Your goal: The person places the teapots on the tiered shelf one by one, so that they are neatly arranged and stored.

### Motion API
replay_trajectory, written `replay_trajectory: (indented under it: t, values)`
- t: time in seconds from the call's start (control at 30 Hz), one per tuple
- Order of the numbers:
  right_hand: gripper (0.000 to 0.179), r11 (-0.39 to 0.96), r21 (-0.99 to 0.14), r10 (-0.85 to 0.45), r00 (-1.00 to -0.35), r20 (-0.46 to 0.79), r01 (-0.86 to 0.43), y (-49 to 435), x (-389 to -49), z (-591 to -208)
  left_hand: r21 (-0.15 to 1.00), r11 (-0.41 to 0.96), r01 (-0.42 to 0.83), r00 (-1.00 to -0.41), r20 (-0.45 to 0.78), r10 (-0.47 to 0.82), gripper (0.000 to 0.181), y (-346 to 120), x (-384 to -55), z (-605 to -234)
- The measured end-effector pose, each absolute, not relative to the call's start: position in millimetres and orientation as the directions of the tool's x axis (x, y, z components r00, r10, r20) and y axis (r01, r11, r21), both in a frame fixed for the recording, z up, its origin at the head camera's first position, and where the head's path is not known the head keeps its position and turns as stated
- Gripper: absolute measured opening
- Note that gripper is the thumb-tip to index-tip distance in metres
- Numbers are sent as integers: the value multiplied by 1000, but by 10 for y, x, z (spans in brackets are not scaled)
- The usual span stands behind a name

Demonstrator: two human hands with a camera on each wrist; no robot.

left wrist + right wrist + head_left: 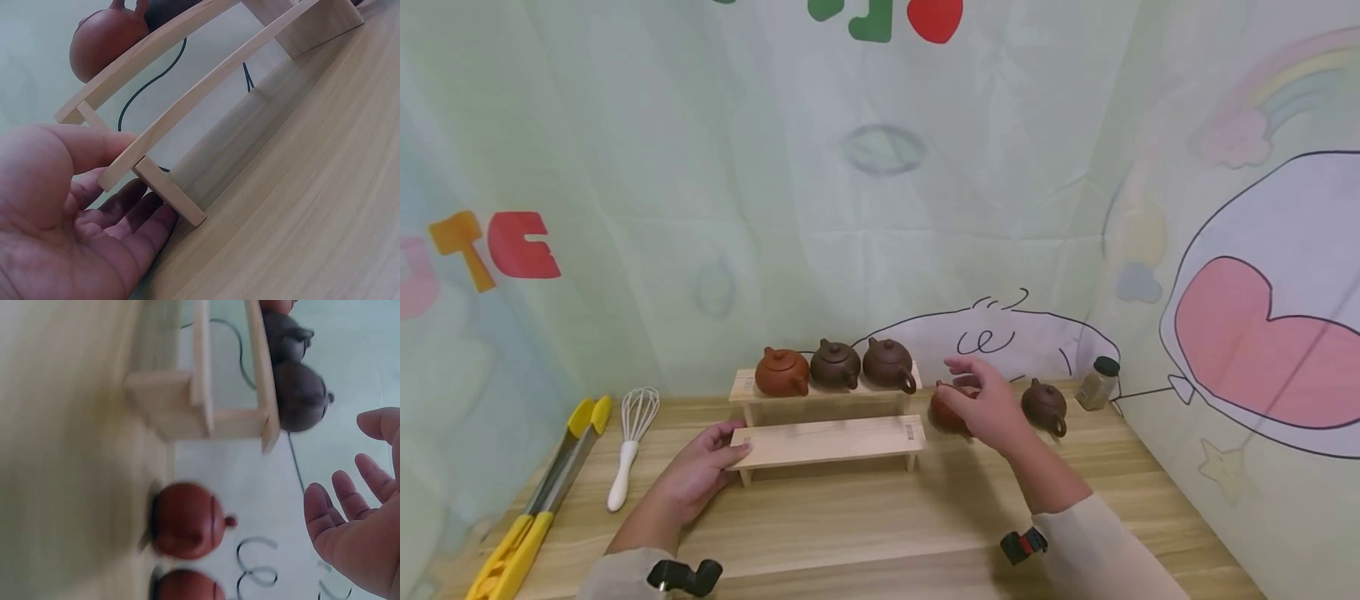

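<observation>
My left hand (pixel 703 467) grips the left end of a two-step wooden stand (pixel 827 442), thumb at the lower board's edge and fingers beneath by the leg. Along the upper step sit a reddish-brown teapot (pixel 781 372) and two dark brown teapots, one in the middle (pixel 835 365) and one at the right (pixel 886 363). My right hand (pixel 992 408), empty with fingers apart, is above a red teapot (pixel 946 415) on the table, partly covering it in the head view. Below that pot in the right wrist view, another red teapot (pixel 187 586) is cut off by the frame.
Right of my right hand stands a dark brown teapot (pixel 1043 405), then a glass jar with a dark lid (pixel 1097 383). Yellow-handled tongs (pixel 542 500) and a white-handled whisk (pixel 628 450) lie at the left. Printed curtains enclose the table's back and sides.
</observation>
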State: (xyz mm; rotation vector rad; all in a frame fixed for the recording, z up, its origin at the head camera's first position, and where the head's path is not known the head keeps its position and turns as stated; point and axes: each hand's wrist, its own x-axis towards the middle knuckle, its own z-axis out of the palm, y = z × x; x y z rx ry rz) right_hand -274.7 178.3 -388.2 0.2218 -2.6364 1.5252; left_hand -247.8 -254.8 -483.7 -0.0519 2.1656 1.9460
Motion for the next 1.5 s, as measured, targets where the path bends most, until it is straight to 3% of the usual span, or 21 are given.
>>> replay_trajectory:
  t: [0.33,0.57,0.87,1.2,1.5]
  values:
    - [48,572,-805,-26,-984,175,-158,2419,-2533,-4091,975,125,-183,-972,-199,126,73,-2551,-2470,-4825]
    - [55,615,-788,91,-989,114,-34,2832,-2517,-4179,974,130,-185,-972,-201,123,73,-2547,-2468,-4818]
    - [67,627,-776,192,-979,67,70,3259,-2779,-4342,974,136,-183,-972,-200,124,72,-2542,-2479,-4827]
    - [87,663,-730,196,-979,-47,168,3374,-3067,-4446,975,123,-184,-971,-200,129,74,-2535,-2471,-4838]
    - [85,671,-728,184,-983,-22,142,3350,-3266,-4568,976,118,-184,-972,-199,128,74,-2546,-2485,-4845]
